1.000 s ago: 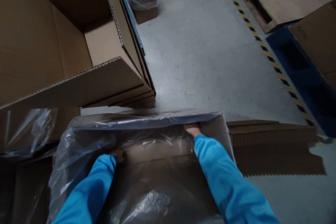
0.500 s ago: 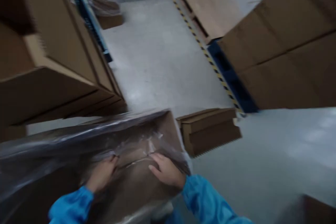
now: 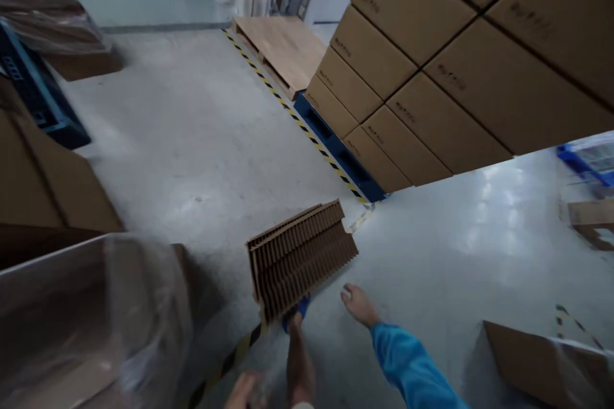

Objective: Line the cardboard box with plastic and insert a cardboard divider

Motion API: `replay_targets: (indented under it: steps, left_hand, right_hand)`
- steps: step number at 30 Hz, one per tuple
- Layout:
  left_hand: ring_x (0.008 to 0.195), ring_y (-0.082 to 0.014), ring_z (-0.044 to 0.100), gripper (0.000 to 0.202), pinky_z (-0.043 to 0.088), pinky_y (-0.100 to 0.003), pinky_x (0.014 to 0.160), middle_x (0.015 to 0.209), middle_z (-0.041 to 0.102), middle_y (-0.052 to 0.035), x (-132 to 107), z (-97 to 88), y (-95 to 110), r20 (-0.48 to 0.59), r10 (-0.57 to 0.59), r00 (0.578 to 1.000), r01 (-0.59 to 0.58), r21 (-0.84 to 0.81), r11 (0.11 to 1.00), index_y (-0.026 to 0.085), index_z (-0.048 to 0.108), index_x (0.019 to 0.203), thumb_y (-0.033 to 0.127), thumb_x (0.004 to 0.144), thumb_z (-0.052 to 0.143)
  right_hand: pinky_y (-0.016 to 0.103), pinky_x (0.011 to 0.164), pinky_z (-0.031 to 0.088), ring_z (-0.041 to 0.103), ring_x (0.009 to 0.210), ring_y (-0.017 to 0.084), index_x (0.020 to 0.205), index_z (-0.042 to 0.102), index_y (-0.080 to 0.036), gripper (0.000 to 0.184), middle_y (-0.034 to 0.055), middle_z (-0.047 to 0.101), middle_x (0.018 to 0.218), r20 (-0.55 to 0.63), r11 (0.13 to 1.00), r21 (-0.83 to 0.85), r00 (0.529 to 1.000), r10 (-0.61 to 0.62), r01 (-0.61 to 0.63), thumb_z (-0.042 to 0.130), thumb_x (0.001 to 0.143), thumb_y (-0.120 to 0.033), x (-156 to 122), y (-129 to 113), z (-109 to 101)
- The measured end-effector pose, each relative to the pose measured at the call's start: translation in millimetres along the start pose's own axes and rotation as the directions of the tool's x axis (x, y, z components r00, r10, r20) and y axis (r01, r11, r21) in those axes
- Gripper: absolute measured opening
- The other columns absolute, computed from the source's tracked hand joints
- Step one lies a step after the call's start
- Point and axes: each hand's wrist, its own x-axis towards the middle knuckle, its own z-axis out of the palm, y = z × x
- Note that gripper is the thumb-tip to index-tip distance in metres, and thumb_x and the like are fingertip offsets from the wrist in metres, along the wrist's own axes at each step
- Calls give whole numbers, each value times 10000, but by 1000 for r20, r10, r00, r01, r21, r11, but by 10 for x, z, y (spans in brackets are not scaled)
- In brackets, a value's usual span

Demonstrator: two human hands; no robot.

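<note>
My right hand (image 3: 358, 304), in a blue sleeve, hangs free above the grey floor with loose fingers and nothing in it. It is just right of a stack of corrugated cardboard sheets (image 3: 300, 255) lying on the floor. My left hand (image 3: 244, 391) is a blur at the bottom edge, its fingers unreadable. The plastic-lined cardboard box (image 3: 71, 332) stands at the lower left, apart from both hands. A leg with a blue shoe (image 3: 295, 314) touches the stack's near edge.
A tall stack of sealed cartons (image 3: 432, 70) on a blue pallet (image 3: 336, 150) fills the right. Yellow-black floor tape (image 3: 292, 116) runs beside it toward a wooden pallet (image 3: 283, 51). Open cartons (image 3: 52, 192) stand left; another carton (image 3: 542, 358) lies lower right.
Both hands have left the plastic liner of the box. The view has swung right, so the box now sits lower left and the carton stack has come into view.
</note>
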Motion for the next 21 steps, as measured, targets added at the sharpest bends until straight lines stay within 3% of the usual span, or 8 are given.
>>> replay_targets:
  steps: [2, 5, 7, 9, 13, 18, 21]
  left_hand:
    - [1274, -276, 529, 554, 434, -378, 1107, 1329, 580, -164, 761, 410, 243, -98, -104, 990, 110, 61, 992, 152, 656, 1229, 421, 815, 403]
    - [1352, -285, 422, 598, 309, -391, 1186, 1429, 460, -211, 1866, 764, 459, -350, -226, 909, 305, 187, 934, 28, 564, 1300, 384, 902, 295]
    - [1360, -293, 395, 587, 289, -408, 1190, 1424, 459, -207, 2426, 884, 523, -408, -226, 884, 350, 260, 900, 25, 545, 1315, 379, 923, 287]
    - [1328, -288, 434, 579, 310, -391, 1175, 1395, 495, -201, 2770, 967, 548, -369, -260, 892, 376, 287, 881, 24, 553, 1306, 371, 935, 275]
    - [1211, -277, 554, 613, 396, -364, 1103, 1331, 573, -181, 2935, 1048, 540, -245, -422, 873, 478, 257, 840, 38, 556, 1308, 422, 947, 243]
    - [1134, -282, 601, 561, 434, -372, 1038, 1271, 621, -167, 2921, 958, 508, -256, -467, 846, 530, 310, 790, 81, 615, 1237, 402, 938, 265]
    - [1134, -281, 615, 553, 452, -359, 1000, 1232, 657, -149, 3005, 883, 527, -99, -538, 837, 541, 297, 787, 115, 623, 1243, 403, 949, 254]
  right_hand:
    - [336, 1015, 433, 599, 1145, 266, 1196, 625, -88, 415, 193, 646, 1216, -63, 999, 10, 997, 47, -47, 358, 908, -220, 869, 631, -62]
    - [346, 1029, 392, 550, 1175, 277, 1280, 536, -57, 448, 204, 585, 1283, -122, 997, 25, 990, 77, -75, 373, 924, -274, 2042, 1336, -25]
    - [334, 1075, 331, 488, 1235, 264, 1329, 489, -71, 467, 188, 531, 1354, -137, 999, 30, 989, 48, -44, 368, 940, -300, 2603, 1612, 54]
    - [340, 1109, 276, 442, 1275, 260, 1344, 479, -97, 458, 165, 520, 1375, -116, 1000, 21, 993, 2, 0, 360, 953, -305, 2967, 1763, 122]
    - [388, 1071, 310, 447, 1271, 288, 1250, 547, -124, 399, 158, 610, 1254, -10, 999, -24, 999, -44, 43, 346, 970, -325, 3337, 1887, 124]
    - [335, 847, 453, 623, 1032, 273, 1184, 557, -127, 354, 150, 687, 1040, 90, 996, -53, 993, -72, 77, 350, 964, -311, 3578, 1910, 3]
    - [333, 811, 474, 660, 975, 259, 1176, 572, -156, 342, 138, 694, 1049, 145, 990, -65, 983, -111, 121, 342, 956, -279, 3653, 1883, -25]
